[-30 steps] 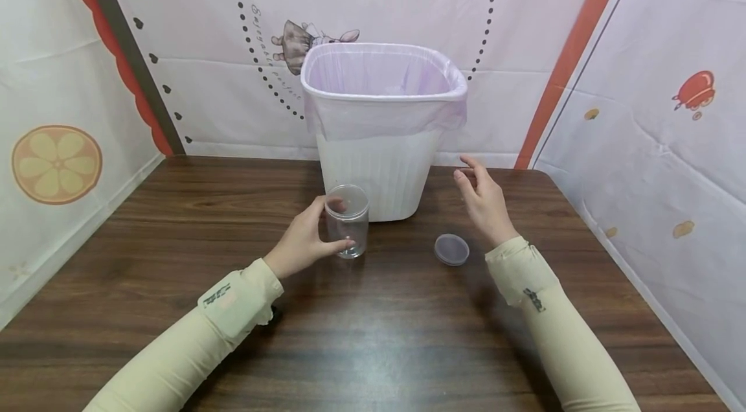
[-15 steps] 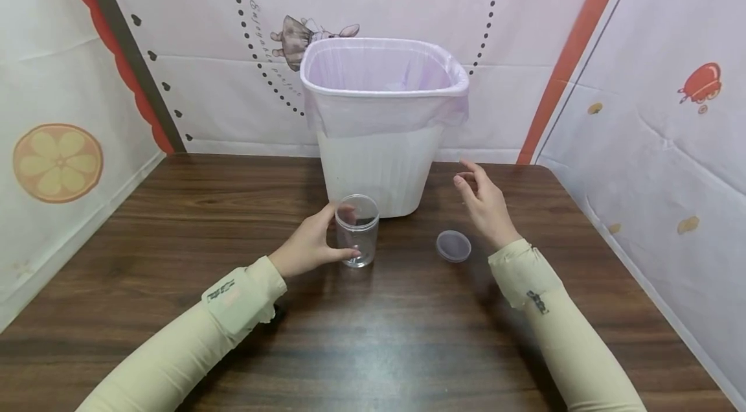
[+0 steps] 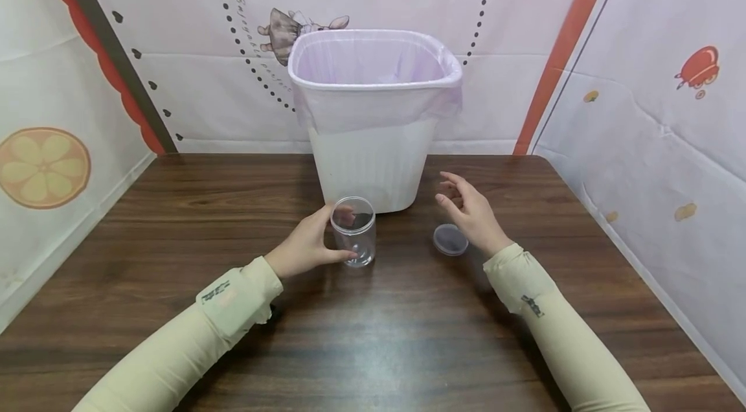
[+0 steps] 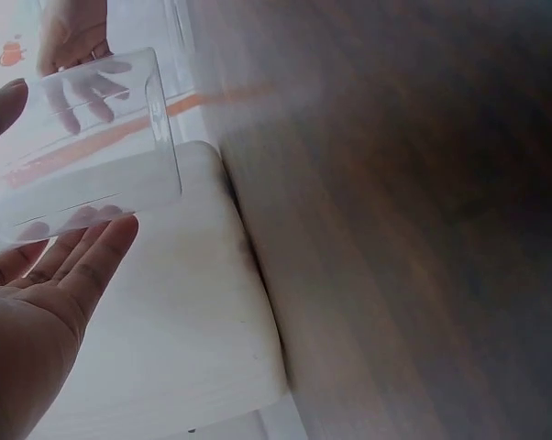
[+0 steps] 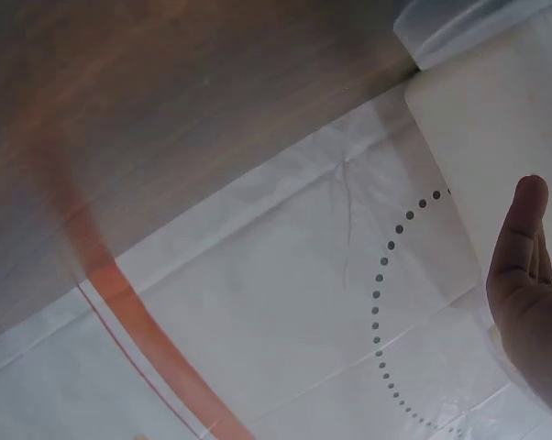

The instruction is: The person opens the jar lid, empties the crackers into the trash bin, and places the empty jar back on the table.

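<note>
A clear plastic jar (image 3: 362, 240) without a lid stands upright in front of the bin. My left hand (image 3: 305, 243) grips it from the left, thumb on the near side and fingers round the far side. The left wrist view shows the jar (image 4: 93, 137) between the thumb and the fingertips (image 4: 120, 231). On the table to the right lies a round, see-through lid (image 3: 451, 240). My right hand (image 3: 474, 214) hovers just beside and above the lid, fingers loosely bent and holding nothing. In the right wrist view only part of that hand (image 5: 528, 284) shows.
Behind the jar stands a white bin (image 3: 373, 159) with a pale purple liner folded over its rim. The brown wooden table (image 3: 350, 347) runs back to a printed white cloth (image 3: 501, 114) hung around it.
My left hand has brought the jar slightly to the right and nearer to me. The right hand has shifted a little left and down, closer to the lid. The head view has tilted slightly.
</note>
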Demonstrator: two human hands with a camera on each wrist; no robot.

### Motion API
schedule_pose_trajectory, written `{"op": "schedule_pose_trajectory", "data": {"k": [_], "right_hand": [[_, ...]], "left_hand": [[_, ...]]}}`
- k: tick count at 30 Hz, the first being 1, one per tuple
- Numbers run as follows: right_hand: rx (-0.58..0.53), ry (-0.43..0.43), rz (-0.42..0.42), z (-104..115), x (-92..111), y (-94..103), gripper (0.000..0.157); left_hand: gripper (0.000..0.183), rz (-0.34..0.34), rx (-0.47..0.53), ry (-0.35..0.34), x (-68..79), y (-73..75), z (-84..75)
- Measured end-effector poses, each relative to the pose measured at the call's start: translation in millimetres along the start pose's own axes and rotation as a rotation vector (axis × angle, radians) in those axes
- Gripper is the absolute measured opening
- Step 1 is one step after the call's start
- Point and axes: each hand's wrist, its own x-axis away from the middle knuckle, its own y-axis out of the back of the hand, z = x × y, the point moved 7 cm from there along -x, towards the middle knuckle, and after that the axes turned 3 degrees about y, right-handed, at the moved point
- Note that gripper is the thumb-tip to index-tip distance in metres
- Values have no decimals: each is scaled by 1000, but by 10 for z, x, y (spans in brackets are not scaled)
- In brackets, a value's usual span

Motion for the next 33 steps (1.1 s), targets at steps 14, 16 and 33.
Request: {"op": "schedule_pose_trajectory", "data": {"k": [14,16,33], "right_hand": [[64,35,57,46,54,-99,58],[70,38,65,53,60,-111,59],[145,79,103,107,67,-160,59]], "left_hand": [[71,40,5,22,5,-18,2],[71,45,1,24,5,-27,6],[73,56,19,27,-8,-126,50]]}}
